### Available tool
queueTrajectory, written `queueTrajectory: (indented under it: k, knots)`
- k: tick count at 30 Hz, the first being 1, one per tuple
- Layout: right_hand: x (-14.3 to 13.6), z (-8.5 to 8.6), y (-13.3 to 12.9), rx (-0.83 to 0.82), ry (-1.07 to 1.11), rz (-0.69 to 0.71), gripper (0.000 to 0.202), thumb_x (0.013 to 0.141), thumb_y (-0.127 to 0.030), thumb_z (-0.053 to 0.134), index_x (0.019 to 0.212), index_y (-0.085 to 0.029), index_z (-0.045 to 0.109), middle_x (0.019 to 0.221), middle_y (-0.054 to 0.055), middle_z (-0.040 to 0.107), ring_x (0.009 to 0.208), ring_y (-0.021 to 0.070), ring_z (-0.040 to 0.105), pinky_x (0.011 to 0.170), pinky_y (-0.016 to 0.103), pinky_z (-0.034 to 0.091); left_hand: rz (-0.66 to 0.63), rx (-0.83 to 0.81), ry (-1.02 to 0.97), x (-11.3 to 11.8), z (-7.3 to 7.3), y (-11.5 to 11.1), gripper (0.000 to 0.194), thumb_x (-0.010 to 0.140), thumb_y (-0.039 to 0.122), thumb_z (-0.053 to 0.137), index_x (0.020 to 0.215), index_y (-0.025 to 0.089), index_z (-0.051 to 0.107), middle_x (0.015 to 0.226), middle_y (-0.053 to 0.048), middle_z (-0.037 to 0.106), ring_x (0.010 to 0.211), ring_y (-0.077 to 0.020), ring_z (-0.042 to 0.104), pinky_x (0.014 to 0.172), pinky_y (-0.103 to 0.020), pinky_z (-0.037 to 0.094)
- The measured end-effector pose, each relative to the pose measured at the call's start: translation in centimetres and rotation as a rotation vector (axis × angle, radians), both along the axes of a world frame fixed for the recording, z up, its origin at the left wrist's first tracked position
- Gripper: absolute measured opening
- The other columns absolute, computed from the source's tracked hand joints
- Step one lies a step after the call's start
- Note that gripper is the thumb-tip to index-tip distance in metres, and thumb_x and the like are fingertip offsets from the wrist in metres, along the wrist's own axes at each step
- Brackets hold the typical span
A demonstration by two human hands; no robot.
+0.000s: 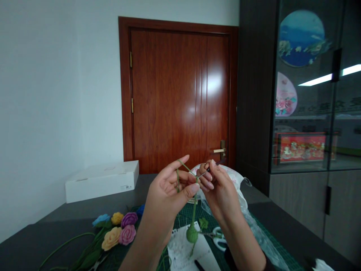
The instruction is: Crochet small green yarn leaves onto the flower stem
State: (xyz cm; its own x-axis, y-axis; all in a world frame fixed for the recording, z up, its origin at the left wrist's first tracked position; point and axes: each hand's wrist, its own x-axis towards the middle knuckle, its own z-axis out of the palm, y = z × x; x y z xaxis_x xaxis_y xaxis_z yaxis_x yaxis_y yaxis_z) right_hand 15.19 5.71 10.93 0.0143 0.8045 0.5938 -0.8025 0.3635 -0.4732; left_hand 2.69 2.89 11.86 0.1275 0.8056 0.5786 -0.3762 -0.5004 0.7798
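My left hand (173, 184) pinches green yarn (183, 164) near its thumb tip, with the strand looped over the raised index finger. My right hand (218, 184) grips a thin crochet hook (203, 174) with a dark handle. Its metal tip meets the yarn at the left fingertips. Below them, a small round green crocheted piece (192, 234) hangs by green strands over a sheet of paper. A green crocheted leaf shape (203, 223) lies just behind it.
Crocheted flowers (128, 234) in several colours lie left of my forearm. White-handled scissors (219, 239), a paper sheet (180, 248) and a black pen (199, 265) rest on a green cutting mat (282, 244). A white box (101, 180) stands back left; a plastic bag (235, 177) lies behind my right hand.
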Motion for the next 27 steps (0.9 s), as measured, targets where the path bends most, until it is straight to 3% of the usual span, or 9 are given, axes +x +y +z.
queueTrajectory:
  k: [5,8,10,13,15,16,18,20,27]
  knots:
    - [-0.7,-0.2,-0.2,-0.012,-0.082,0.005,0.033,0.087,-0.039,0.074,0.071,-0.017,0.054,0.058,-0.008,0.043,0.048,0.0051,0.029,0.047,0.016,0.03,-0.008,0.012,-0.003,0.1,0.0,0.1,0.062,0.075,0.013,0.081,0.134,0.013,0.06,0.073,0.001,0.073,0.075,-0.0172,0.071,0.081,-0.033,0.055]
    - [-0.8,-0.4,-0.3,0.069,-0.156,-0.093,0.034,0.09,-0.039,0.071,0.072,-0.02,0.05,0.059,-0.007,0.048,0.049,0.0063,0.033,0.048,0.018,0.031,0.013,0.001,-0.035,0.1,0.1,-0.2,0.063,0.074,0.012,0.083,0.133,0.013,0.061,0.071,0.003,0.07,0.072,-0.0153,0.068,0.076,-0.03,0.055]
    - [-0.5,-0.7,-0.2,0.203,-0.198,-0.312,0.026,0.093,-0.033,0.068,0.076,-0.022,0.051,0.064,-0.006,0.054,0.051,0.0082,0.041,0.051,0.02,0.035,0.071,0.009,-0.05,0.1,0.1,-0.4,0.064,0.072,0.011,0.084,0.132,0.014,0.063,0.07,0.004,0.068,0.07,-0.013,0.064,0.072,-0.026,0.052]
    - [0.7,-1.5,-0.2,0.547,-0.348,-0.905,0.012,0.089,-0.016,0.07,0.087,-0.026,0.063,0.075,-0.002,0.065,0.065,0.0136,0.057,0.061,0.027,0.044,0.082,-0.013,-0.075,0.2,0.1,-0.6,0.065,0.071,0.009,0.085,0.132,0.014,0.063,0.069,0.003,0.067,0.067,-0.0112,0.059,0.068,-0.022,0.048]
    - [1.3,-2.1,-0.2,0.787,-0.474,-1.19,0.024,0.084,-0.008,0.071,0.097,-0.028,0.068,0.079,0.0,0.069,0.07,0.0168,0.061,0.066,0.032,0.048,-0.113,-0.11,-0.086,0.1,0.1,-0.6,0.062,0.07,0.009,0.085,0.129,0.012,0.065,0.068,0.002,0.065,0.063,-0.0098,0.055,0.063,-0.02,0.045]
    - [1.4,-2.3,-0.2,0.868,-0.488,-1.235,0.029,0.085,-0.007,0.069,0.103,-0.029,0.069,0.081,0.0,0.07,0.071,0.0178,0.062,0.067,0.034,0.049,-0.26,-0.173,-0.088,0.1,0.1,-0.5,0.06,0.07,0.01,0.085,0.127,0.011,0.066,0.069,0.001,0.064,0.061,-0.0086,0.052,0.059,-0.019,0.042]
    - [1.0,-2.4,-0.3,0.912,-0.378,-1.178,0.023,0.091,-0.013,0.065,0.107,-0.03,0.068,0.084,0.001,0.07,0.072,0.0186,0.063,0.071,0.038,0.051,-0.535,-0.279,-0.095,0.0,0.1,-0.2,0.057,0.069,0.009,0.084,0.124,0.009,0.069,0.076,-0.001,0.063,0.059,-0.0063,0.045,0.053,-0.018,0.036]
    - [0.1,-2.1,-0.5,0.653,-0.206,-0.962,0.009,0.098,-0.023,0.059,0.099,-0.028,0.066,0.077,0.0,0.063,0.071,0.0182,0.061,0.077,0.041,0.051,-0.666,-0.327,-0.122,-0.3,0.2,0.1,0.058,0.068,0.007,0.082,0.125,0.008,0.069,0.085,-0.004,0.061,0.06,-0.0054,0.042,0.051,-0.017,0.033]
    - [-0.7,-0.5,-1.5,0.294,-0.024,-0.374,0.024,0.099,-0.037,0.058,0.079,-0.023,0.055,0.063,-0.006,0.042,0.051,0.0097,0.034,0.051,0.023,0.031,-0.642,-0.273,-0.149,-1.7,0.4,0.6,0.057,0.068,0.008,0.078,0.124,0.008,0.07,0.07,0.002,0.046,0.06,-0.0083,0.037,0.052,-0.019,0.034]
